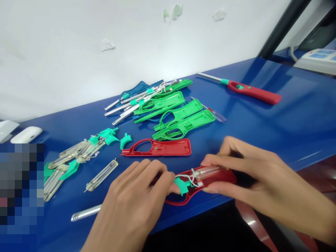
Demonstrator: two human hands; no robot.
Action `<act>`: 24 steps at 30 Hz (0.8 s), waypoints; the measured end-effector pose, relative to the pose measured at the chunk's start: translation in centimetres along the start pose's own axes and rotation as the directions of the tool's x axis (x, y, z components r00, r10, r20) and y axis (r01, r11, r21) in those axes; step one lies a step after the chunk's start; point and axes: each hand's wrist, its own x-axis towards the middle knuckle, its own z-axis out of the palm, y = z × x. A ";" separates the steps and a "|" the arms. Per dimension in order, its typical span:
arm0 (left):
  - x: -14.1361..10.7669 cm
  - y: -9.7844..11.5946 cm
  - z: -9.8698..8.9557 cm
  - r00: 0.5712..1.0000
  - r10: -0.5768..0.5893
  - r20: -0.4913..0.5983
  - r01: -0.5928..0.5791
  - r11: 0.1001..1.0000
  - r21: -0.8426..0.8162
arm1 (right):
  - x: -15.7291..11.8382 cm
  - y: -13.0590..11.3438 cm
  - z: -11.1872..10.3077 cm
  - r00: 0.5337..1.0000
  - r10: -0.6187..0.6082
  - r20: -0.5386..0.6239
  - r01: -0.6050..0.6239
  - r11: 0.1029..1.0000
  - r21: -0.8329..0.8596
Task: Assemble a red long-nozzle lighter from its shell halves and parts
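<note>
A red lighter half-shell lies open side up near the table's front edge, with a clear fuel tank, white wires and a teal trigger inside. My left hand is closed round its left end, a fingertip against the trigger. My right hand pinches the shell's right part, thumb on the near edge and fingers over the tank. A metal tube sticks out to the left from under my left hand. Just beyond my hands lies another red half-shell.
Green half-shells and metal tubes are piled at the back. Several clear tanks and teal triggers lie at the left. A whole red lighter and a screwdriver lie beyond. A white case is far left.
</note>
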 end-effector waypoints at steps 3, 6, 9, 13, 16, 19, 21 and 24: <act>0.4 0.1 -0.4 0.999 0.031 -0.015 -0.031 1.000 0.001 | -0.1 0.0 0.0 1.000 0.001 0.008 -0.001 1.000 0.015; 0.5 0.4 -0.5 0.997 0.068 -0.030 -0.067 0.997 0.029 | -0.2 0.0 -0.1 1.000 0.020 0.018 -0.020 0.999 0.031; 0.2 0.3 -0.2 0.997 0.064 -0.040 -0.063 0.998 0.032 | -0.3 0.0 -0.2 0.999 0.026 0.020 -0.027 0.999 0.046; -0.8 -0.3 0.4 0.999 0.019 -0.038 -0.020 0.999 -0.031 | -0.4 0.2 -0.1 0.997 0.066 0.032 -0.068 0.997 0.036; -1.4 -0.5 0.8 0.996 -0.029 -0.084 0.022 0.996 -0.091 | -0.4 0.2 -0.1 0.997 0.079 0.021 -0.079 0.997 0.009; -1.6 -0.5 0.7 0.992 -0.042 -0.119 0.036 0.998 -0.053 | -0.4 0.2 -0.1 0.996 0.083 0.010 -0.083 0.997 -0.001; -1.8 -0.4 0.4 0.989 -0.009 -0.150 0.012 1.000 0.021 | -0.4 0.1 -0.1 0.994 0.107 0.028 -0.107 0.994 0.000; -2.8 -0.3 0.1 0.971 0.005 -0.241 0.025 0.992 0.124 | -0.5 0.4 0.1 0.990 0.128 0.059 -0.128 0.992 0.003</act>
